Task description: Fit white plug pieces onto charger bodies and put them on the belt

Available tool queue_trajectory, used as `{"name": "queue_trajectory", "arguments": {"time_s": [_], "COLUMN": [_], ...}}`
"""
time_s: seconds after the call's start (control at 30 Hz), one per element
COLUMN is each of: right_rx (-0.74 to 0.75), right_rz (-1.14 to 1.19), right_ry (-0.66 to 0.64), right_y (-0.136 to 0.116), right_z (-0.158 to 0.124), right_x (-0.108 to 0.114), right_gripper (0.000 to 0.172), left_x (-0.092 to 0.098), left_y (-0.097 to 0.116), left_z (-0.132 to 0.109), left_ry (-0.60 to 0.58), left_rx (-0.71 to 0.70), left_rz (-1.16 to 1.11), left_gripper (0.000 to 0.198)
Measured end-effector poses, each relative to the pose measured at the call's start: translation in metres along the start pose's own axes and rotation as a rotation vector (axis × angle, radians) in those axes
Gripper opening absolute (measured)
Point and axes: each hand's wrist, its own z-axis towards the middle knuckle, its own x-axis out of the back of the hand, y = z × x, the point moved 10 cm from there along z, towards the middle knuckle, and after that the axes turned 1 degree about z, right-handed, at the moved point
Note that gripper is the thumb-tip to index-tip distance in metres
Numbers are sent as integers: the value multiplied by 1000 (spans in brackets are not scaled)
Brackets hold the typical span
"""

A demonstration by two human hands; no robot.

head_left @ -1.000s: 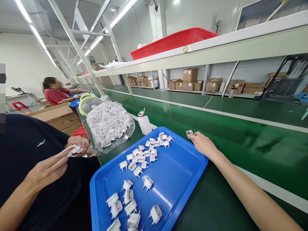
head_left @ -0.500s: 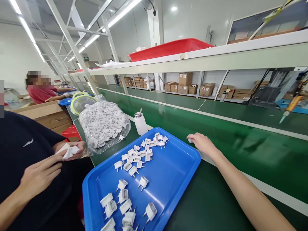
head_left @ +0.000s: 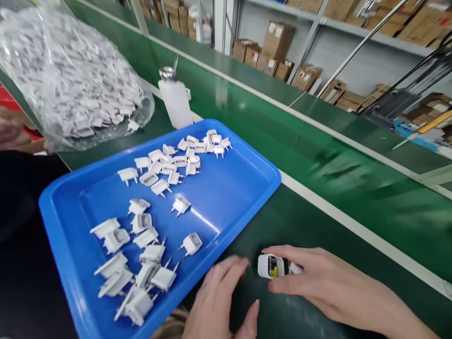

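Note:
My right hand (head_left: 328, 282) pinches a small white charger (head_left: 263, 266) between thumb and fingers, low over the dark green bench. One end of the charger is uncovered, showing a circuit board with a yellow part. Another small white piece shows between the fingers behind it. Just left of the charger, my left hand (head_left: 219, 296) is open, thumb and fingers apart, by the near right rim of the blue tray (head_left: 226, 188). Several white two-pin plug shells (head_left: 191, 244) lie scattered in that tray.
A clear plastic bag (head_left: 84, 94) full of white plug parts lies beyond the tray at left. Near it stands a white pump bottle (head_left: 175, 101). The green belt (head_left: 282, 141) runs behind. At the left edge is part of a co-worker's hand (head_left: 14, 134).
My right hand has come from the belt's edge back toward me, with the charger now plainly visible in it. My left hand has entered view. The camera has tipped downward.

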Motion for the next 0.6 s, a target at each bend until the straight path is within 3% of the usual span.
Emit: {"name": "queue_trajectory", "arguments": {"time_s": [0.07,0.17,0.3,0.4,0.47,0.6], "right_rx": [45,41,-143,-224,-242,-196], "right_rz": [-1,149,465,706,860,925], "right_ry": [-65,-11,293,564,658,698], "right_y": [-7,-5,22,44,54,56], "right_z": [-4,-11,-28,-34,-30,-17], "right_x": [-18,-5,26,27,16,10], "right_gripper": [52,54,45,27,15,11], "left_x": [-7,-15,-21,-31,-30,-15], "left_y": [5,8,7,10,9,4], "left_z": [5,10,13,13,15,18], "left_ry": [-88,-228,-288,-359,-331,-143], "left_rx": [-36,-86,-62,-84,-80,-34], "left_rz": [68,94,117,139,110,17], "left_gripper": [60,56,51,55,47,30]}}
